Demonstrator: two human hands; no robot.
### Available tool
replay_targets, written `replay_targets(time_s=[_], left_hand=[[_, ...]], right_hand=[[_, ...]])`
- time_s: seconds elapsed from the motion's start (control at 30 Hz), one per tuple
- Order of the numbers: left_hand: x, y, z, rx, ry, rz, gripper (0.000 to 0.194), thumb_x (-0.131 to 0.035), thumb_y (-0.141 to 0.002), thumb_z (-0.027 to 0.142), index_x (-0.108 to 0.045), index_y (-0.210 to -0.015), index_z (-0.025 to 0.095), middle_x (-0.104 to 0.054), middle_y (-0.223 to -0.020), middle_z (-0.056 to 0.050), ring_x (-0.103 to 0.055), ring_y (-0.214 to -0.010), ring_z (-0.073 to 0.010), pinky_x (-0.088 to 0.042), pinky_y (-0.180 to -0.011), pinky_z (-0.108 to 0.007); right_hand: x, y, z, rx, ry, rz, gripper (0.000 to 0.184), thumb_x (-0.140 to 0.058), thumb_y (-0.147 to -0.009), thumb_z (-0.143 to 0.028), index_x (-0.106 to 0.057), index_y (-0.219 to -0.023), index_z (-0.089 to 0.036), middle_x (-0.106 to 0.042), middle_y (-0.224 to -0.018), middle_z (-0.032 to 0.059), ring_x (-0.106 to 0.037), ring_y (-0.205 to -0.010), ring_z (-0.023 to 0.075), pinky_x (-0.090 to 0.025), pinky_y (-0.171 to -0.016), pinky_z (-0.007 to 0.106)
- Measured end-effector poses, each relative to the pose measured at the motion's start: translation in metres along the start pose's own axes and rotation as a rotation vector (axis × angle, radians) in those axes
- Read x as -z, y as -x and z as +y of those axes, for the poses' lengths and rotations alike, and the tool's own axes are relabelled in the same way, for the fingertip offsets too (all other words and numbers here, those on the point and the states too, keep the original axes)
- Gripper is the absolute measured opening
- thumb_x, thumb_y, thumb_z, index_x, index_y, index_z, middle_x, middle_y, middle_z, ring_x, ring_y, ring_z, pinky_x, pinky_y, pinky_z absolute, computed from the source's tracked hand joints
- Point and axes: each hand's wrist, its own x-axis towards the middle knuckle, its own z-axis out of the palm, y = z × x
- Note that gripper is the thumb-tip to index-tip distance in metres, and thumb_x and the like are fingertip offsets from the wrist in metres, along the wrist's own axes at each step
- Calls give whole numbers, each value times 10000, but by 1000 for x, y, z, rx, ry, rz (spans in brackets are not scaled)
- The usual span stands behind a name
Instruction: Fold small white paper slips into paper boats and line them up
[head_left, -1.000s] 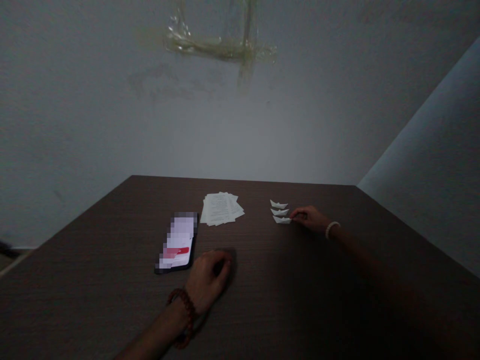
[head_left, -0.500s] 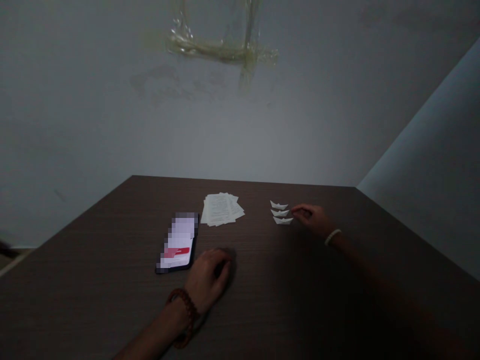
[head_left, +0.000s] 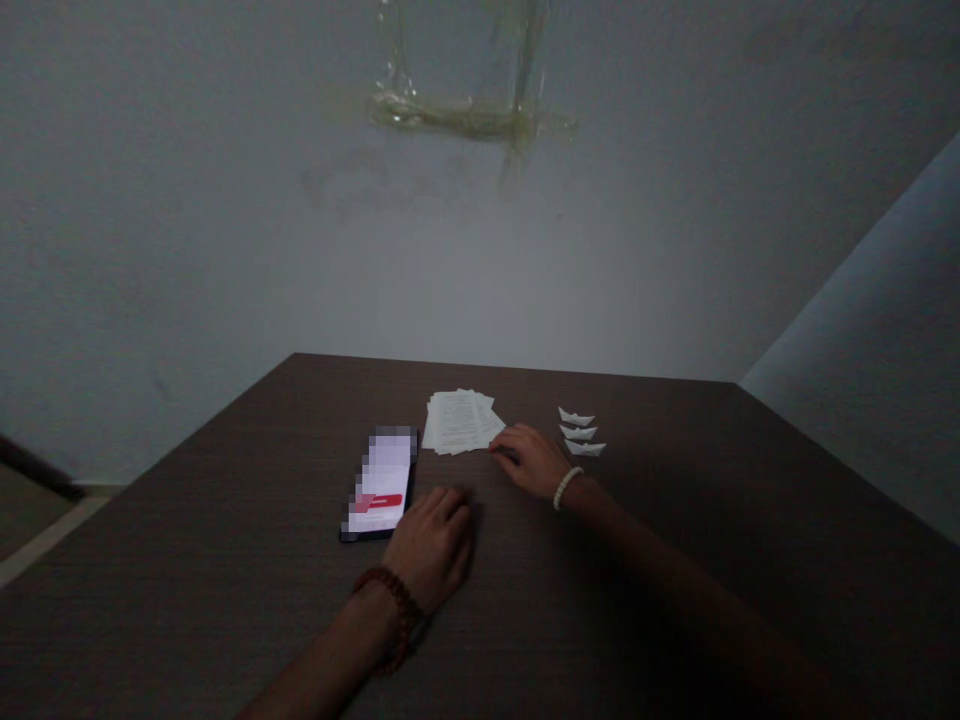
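Observation:
My left hand (head_left: 431,545) rests on the brown table, palm down. Its fingers are loosely bent and slightly apart, with nothing seen in them. Just left of it lies a phone (head_left: 384,485) with a lit, partly blurred screen. My right hand (head_left: 534,460) reaches in from the right, its fingertips at the lower right corner of a loose stack of printed paper sheets (head_left: 457,420). Its thumb and fingers are drawn together; whether a sheet is pinched between them is hidden. To the right of this hand, three small white paper boats (head_left: 577,433) stand one behind another.
The dark brown table (head_left: 255,480) runs up to a grey wall (head_left: 225,250), which carries strips of clear yellowed tape (head_left: 450,122). A slanting pale surface (head_left: 885,290) rises at the right. The floor shows past the table's left edge.
My right hand has left the paper boats and moved left to the paper stack. My left hand stays beside the phone, its fingers a little more spread. The view has shifted slightly left.

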Motion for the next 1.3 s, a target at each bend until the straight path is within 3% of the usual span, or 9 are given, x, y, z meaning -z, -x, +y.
replay_targets(time_s=[0.17, 0.3, 0.5, 1.3], left_hand=[[0, 1, 2, 25, 15, -31, 193, -450, -824, 130, -593, -951, 146, -577, -1081, -112, -515, -953, -251, -457, -848, -413], [1, 0, 3, 29, 15, -30, 172, -455, -824, 139, -590, -930, 155, -582, -1069, -105, -514, -930, -247, -461, -818, -405], [1, 1, 2, 29, 8, -23, 199, -460, -825, 147, -582, -982, 166, -577, -1074, -102, -507, -952, -251, -450, -830, -413], [2, 1, 3, 22, -32, -38, 147, -466, -827, 160, -577, -921, 164, -580, -1064, -101, -511, -932, -246, -447, -807, -401]], right_hand=[[-18, -36, 10, -23, 18, 3, 232, -566, -841, -211, -632, -1060, -171, -651, -1101, 85, -548, -1049, 225, -414, -934, 372], [-32, -58, 19, 5, 26, -61, 470, -662, -775, -327, -580, -1199, -142, -543, -1298, 138, -479, -1204, 250, -343, -1039, 399], [-43, -76, 22, 24, 46, -162, 612, -671, -746, -377, -518, -1295, -153, -503, -1348, 139, -458, -1244, 269, -339, -1051, 407], [-29, -62, 7, -11, 209, -164, 412, -608, -800, -411, -631, -1159, -209, -661, -1135, 87, -598, -1046, 267, -430, -936, 384]])
